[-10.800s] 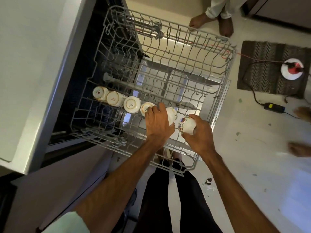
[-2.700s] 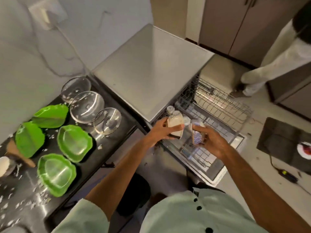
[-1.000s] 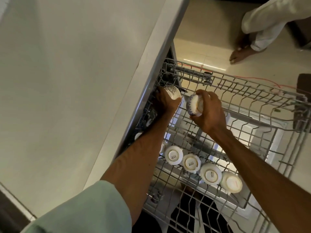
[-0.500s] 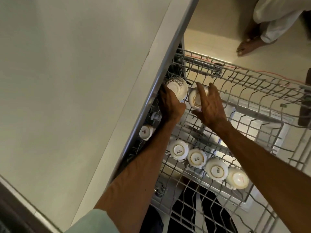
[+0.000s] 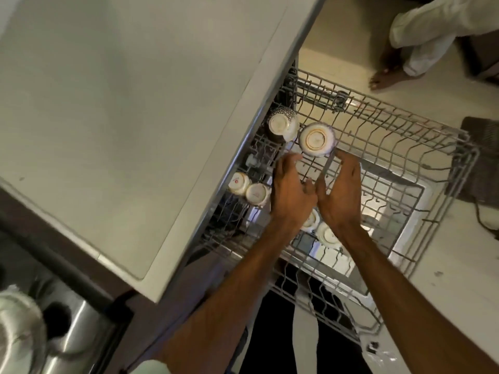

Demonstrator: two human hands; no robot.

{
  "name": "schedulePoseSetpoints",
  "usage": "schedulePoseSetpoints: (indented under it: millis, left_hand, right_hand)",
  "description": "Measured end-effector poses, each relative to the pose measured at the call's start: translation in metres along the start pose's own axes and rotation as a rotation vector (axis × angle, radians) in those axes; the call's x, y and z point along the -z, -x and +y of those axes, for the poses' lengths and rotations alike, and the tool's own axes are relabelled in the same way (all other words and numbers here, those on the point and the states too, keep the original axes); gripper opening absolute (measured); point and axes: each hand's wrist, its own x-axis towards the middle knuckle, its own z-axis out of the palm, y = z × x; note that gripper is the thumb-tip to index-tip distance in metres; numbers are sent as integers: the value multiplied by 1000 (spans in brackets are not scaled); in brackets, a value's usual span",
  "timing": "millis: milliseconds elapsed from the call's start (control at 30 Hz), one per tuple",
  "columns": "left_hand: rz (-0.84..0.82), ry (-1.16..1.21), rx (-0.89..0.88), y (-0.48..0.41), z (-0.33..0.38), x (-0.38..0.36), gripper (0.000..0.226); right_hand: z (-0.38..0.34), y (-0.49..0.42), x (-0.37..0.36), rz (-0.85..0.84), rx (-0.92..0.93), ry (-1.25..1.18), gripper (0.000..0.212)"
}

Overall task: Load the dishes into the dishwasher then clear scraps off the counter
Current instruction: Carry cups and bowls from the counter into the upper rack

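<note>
Rack (image 5: 378,122) out from under white counter (image 5: 135,103), over pale floor (image 5: 445,279); hands (image 5: 293,195) empty, relaxed.

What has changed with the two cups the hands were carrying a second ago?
Both were set upside down at the far end of the rack and let go: the left hand released the patterned cup, the right hand the cup beside it. Both hands drew back, open. The nearer row of upturned cups stayed put.

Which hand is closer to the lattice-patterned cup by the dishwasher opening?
Left. The left hand lies just below the lattice-patterned cup in frame, not touching; the right hand lies farther right, below the neighbouring cup.
</note>
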Motion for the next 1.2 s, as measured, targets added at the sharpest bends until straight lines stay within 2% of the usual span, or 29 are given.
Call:
schedulePoseSetpoints:
  millis: [133,300,500,633,733,967,1200]
  left_hand:
    - [36,65,-37,82,23,46,39]
    - [156,11,13,182,38,111,33]
    - [429,-25,96,290,59,210,26]
    - [593,-71,160,371,52,259,28]
    - [713,-87,256,430,31,284,29]
    - [917,-36,479,544,-17,342,25]
    - [1076,-17,550,636,-72,402,27]
  right_hand:
    - [-40,70,34,-95,-34,-42,51]
    - [-98,160,67,-332,-91,-165,43]
    - [-184,244,97,-470,348,-206,31]
    - [-237,289,99,-679,434,-181,36]
    - [-271,327,89,-774,562,-194,38]
    - [-344,415,49,-905,808,-149,36]
    - [-409,509,-13,-981,922,-120,36]
